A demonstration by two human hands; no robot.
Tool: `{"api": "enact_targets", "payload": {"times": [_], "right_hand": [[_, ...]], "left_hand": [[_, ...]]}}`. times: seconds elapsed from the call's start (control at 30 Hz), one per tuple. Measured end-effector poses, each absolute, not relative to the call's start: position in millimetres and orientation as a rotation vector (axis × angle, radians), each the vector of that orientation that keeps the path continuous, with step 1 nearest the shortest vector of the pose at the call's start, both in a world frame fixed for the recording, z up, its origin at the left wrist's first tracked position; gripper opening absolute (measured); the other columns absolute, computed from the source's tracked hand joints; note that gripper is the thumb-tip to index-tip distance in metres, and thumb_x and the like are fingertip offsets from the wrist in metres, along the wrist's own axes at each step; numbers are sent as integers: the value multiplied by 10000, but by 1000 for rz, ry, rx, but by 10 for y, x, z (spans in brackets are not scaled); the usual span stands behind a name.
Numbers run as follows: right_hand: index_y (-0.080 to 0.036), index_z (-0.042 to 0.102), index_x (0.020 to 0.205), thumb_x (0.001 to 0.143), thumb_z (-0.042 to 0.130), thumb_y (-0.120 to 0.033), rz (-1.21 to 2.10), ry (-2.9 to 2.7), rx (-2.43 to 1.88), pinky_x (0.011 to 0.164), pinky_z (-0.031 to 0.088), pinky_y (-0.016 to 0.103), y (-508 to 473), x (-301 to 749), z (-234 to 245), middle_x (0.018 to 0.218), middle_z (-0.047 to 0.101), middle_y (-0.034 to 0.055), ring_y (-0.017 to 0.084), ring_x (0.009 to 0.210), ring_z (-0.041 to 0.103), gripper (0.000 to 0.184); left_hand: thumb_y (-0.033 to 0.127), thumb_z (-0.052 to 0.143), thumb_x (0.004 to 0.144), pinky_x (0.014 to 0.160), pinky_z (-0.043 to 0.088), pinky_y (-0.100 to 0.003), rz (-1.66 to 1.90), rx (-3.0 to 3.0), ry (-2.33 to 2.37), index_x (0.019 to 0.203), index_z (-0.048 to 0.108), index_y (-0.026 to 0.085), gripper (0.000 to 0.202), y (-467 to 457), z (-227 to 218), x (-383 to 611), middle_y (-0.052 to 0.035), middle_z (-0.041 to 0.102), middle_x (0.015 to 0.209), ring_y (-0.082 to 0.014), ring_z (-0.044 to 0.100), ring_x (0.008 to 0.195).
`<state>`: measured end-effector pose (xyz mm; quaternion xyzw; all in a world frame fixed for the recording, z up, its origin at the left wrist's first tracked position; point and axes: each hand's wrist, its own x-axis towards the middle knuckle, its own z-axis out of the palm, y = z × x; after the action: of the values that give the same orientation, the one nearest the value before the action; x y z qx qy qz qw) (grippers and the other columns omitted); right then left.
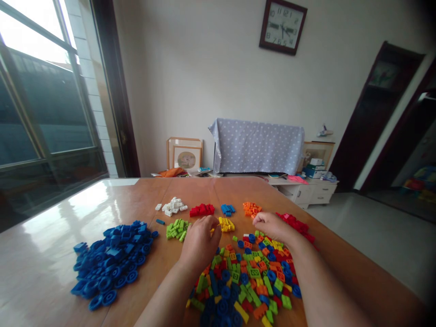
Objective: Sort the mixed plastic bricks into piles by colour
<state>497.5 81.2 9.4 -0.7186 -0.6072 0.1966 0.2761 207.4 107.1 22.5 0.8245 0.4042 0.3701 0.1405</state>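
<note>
My left hand (201,240) is over the table with its fingers curled, right beside a small pile of yellow toy bricks (226,224). Whatever its fingertips grip is too small to make out. My right hand (272,225) has its fingers pinched together at the near edge of a pile of orange bricks (251,209); what lies between them is hidden. Below and between both forearms spreads a large mixed heap of bricks (255,273) in green, orange, blue, red and yellow, with blue wheel-like pieces among them. Green bricks (177,230) lie left of my left hand.
A big blue heap (114,259) covers the table's left part. Farther back are white bricks (174,206), red bricks (202,210) and blue bricks (227,209). More red pieces (295,224) lie beyond my right forearm. One blue brick (160,221) lies alone on the wooden table (136,204).
</note>
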Motion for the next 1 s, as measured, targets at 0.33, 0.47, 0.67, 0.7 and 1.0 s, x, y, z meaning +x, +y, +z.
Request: {"api": "enact_targets", "payload": {"times": [0.33, 0.47, 0.67, 0.7, 1.0], "right_hand": [[-186, 714, 851, 666, 726, -283, 640, -1773, -2003, 518, 318, 210, 768, 4869, 37, 687, 658, -16, 131, 631, 566, 209], [-174, 700, 839, 696, 714, -275, 666, -1709, -1945, 538, 335, 202, 767, 4803, 72, 690, 659, -8, 126, 643, 563, 176], [-162, 685, 932, 815, 659, -367, 950, -1636, -1549, 609, 405, 211, 628, 4426, 358, 780, 662, 7, 132, 711, 575, 237], [-163, 681, 961, 823, 665, -398, 1029, -1630, -1469, 627, 418, 215, 592, 4356, 414, 808, 668, 11, 137, 735, 584, 272], [-169, 677, 969, 804, 696, -542, 1229, -1585, -1286, 579, 396, 205, 492, 4127, 601, 815, 644, 6, 123, 696, 553, 408]], "left_hand": [[294, 500, 928, 764, 405, -253, 1049, 2399, 1191, 859, 607, 218, 148, 1072, 261, 2075, -25, 677, 885, -172, 626, 882], [281, 495, 925, 762, 414, -254, 1051, 2376, 1217, 867, 611, 216, 145, 1094, 244, 2061, -24, 672, 871, -170, 627, 872], [285, 589, 869, 777, 440, -256, 1001, 2400, 1033, 1006, 624, 239, 149, 979, 260, 2132, -24, 686, 939, -180, 628, 911], [287, 608, 858, 784, 445, -259, 982, 2408, 983, 1037, 626, 248, 185, 944, 275, 2152, -24, 689, 953, -183, 629, 920], [283, 571, 888, 765, 461, -263, 983, 2393, 911, 1041, 636, 243, 170, 859, 313, 2210, -36, 691, 929, -187, 634, 888]]}}
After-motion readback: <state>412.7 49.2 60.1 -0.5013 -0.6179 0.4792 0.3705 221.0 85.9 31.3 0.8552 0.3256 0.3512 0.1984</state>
